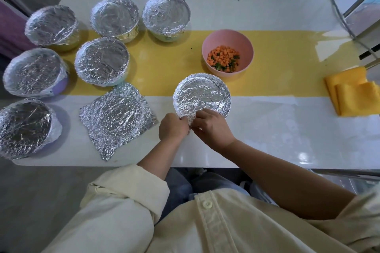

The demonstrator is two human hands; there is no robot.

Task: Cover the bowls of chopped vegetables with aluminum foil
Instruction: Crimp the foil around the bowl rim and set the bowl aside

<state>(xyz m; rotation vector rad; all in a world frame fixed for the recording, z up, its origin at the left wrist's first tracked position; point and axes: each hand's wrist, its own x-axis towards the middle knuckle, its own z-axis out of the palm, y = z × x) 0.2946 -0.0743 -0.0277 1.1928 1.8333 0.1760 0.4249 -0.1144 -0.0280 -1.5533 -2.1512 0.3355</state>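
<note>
1. The counter (pixel 267 129) is finished in glossy white and crossed by a broad yellow band (pixel 164 63).
2. Pink is seen on the uncovered bowl (pixel 218 39), and orange and green in its vegetables (pixel 223 58).
3. The foil (pixel 117 117) is silver and crinkled.
4. A lilac bowl (pixel 59 86) is glimpsed at the left.
5. The cloth (pixel 353 94) at the right is coloured golden yellow.
6. The sleeve (pixel 123 201) is cream.

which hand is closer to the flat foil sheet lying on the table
Left. The left hand is just right of the flat foil sheet; the right hand is farther right. Both pinch the foil-covered bowl.
</note>
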